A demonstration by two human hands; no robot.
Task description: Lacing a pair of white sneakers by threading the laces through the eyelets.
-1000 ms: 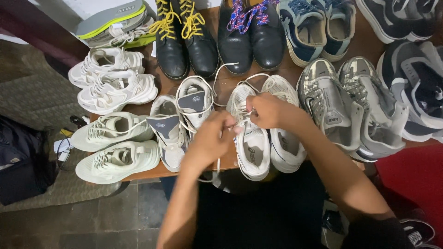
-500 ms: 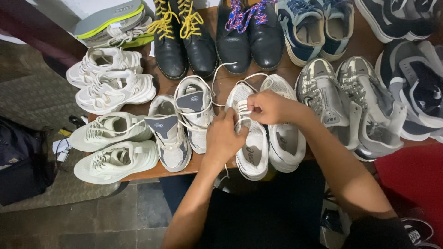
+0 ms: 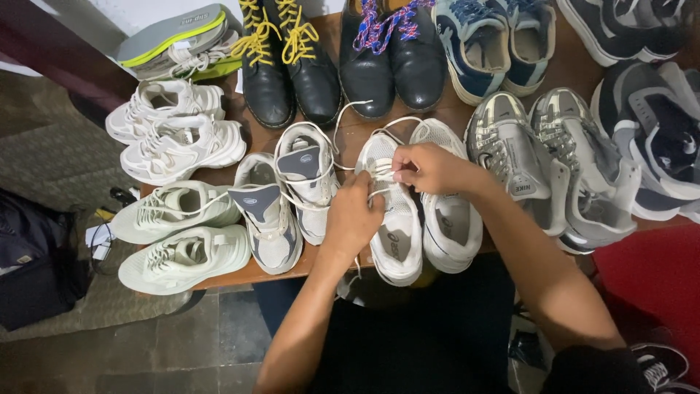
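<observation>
Both hands are working at 1 white sneaker (image 3: 394, 219) lying on the desk (image 3: 364, 131) beside the black boots (image 3: 292, 66). Left hand (image 3: 355, 219) and right hand (image 3: 430, 168) fingers are pinching its lace (image 3: 379, 169), probably soft, light and slippery; best gripped near the eyelets.

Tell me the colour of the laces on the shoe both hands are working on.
White laces on a white sneaker, seen best in the head view.

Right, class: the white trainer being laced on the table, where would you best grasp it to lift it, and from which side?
Probably the heel collar of the white trainer, from the near table edge: the heel points toward the person, its opening is clear, while both hands crowd the laces.
</observation>
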